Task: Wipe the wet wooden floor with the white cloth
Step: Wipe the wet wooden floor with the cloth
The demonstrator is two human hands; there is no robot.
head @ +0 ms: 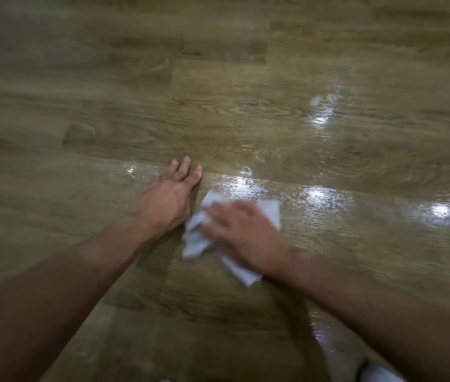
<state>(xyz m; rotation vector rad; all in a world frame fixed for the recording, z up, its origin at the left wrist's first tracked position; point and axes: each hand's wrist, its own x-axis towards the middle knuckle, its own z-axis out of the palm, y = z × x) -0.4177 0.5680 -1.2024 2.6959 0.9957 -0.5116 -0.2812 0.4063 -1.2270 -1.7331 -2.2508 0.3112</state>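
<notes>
Forearms, two, both bare: we reach them forward and down from the near edge, converging toward the middle. At the near right corner we note one scrap of white fabric with a dark line, too cropped to identify.

Right hand (241,234), one: palm down, fingers spread flat, pressing on the white cloth (269,212); it does not pinch the cloth but pins it against the floor. The hand is smeared by blur, so we cannot tell finger detail.

White cloth, one: crumpled, lying on the wooden floor (218,111) under and around our right hand, with a bunched part showing to its left, a flat corner beyond it and another corner poking out near the wrist.

Left hand (167,197), one: just beside the cloth, apart from it, empty, fingers extended and loosely spread, resting on the boards.

Wooden floor: olive-brown planks. Wet glare patches (321,198), several, lie beyond and to the right of the cloth, more farther off.
</notes>
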